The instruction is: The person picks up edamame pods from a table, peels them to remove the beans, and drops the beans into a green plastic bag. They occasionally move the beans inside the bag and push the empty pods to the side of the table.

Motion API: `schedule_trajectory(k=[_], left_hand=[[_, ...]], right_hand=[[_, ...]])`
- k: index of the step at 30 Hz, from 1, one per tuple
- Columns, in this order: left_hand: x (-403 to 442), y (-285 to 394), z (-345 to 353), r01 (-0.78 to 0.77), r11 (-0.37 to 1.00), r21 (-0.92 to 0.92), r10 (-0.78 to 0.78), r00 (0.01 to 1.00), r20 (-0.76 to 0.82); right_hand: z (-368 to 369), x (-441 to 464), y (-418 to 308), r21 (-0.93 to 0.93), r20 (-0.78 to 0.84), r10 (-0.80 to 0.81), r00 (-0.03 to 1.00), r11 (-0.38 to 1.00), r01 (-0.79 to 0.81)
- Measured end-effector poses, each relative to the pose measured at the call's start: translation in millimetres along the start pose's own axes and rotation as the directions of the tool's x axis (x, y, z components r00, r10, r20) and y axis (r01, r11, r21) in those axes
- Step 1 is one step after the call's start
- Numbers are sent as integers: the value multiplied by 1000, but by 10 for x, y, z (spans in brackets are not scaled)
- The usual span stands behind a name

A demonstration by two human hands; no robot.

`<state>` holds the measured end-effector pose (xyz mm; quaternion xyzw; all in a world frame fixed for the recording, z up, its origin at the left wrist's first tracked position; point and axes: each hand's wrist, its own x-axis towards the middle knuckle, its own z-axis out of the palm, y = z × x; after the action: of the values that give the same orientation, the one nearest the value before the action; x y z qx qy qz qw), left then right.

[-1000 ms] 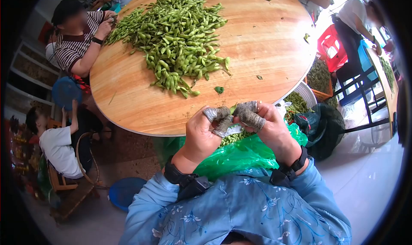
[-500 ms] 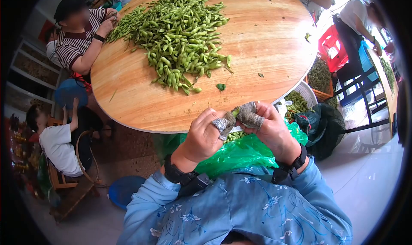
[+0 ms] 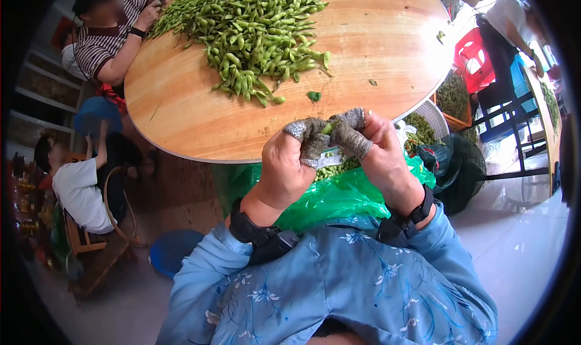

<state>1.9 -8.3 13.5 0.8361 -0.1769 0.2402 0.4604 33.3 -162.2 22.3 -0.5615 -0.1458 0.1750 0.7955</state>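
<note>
Between my two hands is a green bean pod (image 3: 327, 128), mostly covered by fingertips wrapped in grey cloth. My left hand (image 3: 289, 157) pinches its left end, and my right hand (image 3: 378, 151) closes on its right side. Both are held just off the near edge of the round wooden table (image 3: 200, 124). Below them, shelled green beans (image 3: 331, 170) lie in a green plastic bag (image 3: 339, 197). A large heap of pods (image 3: 254, 39) covers the table's upper middle.
At the left, a person in a striped shirt (image 3: 100, 52) sits by the table; another in white (image 3: 75, 191) sits lower. A blue basin (image 3: 175, 252) is on the floor. At right are a white basket (image 3: 434, 116), an orange crate (image 3: 452, 100) and a red chair (image 3: 474, 59).
The view has tilted down, so the table and heap sit higher in the picture. My fingers have shifted around the pod, with my hands still together.
</note>
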Motion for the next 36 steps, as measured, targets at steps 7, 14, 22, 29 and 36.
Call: schedule_trajectory(k=[7,14,22,29,36], left_hand=[[-5,-52,80,93,985,-144,-101,994,-51],[133,-7,-112,628,601,-495,-512,777,365],[139,-112,-146,702,467,-538,-575,703,418],[37,-169,-38,677,505,-535,-528,733,429],[115,-67,-42,656,558,-509,-484,755,443]], right_hand=[[11,-6,164,-32,3,-79,997,996,80],[19,5,75,-178,1,-29,1000,984,29],[86,95,181,-714,141,-319,937,623,320],[-23,53,238,-502,83,-27,996,863,66],[-51,22,186,-529,51,-103,993,841,115]])
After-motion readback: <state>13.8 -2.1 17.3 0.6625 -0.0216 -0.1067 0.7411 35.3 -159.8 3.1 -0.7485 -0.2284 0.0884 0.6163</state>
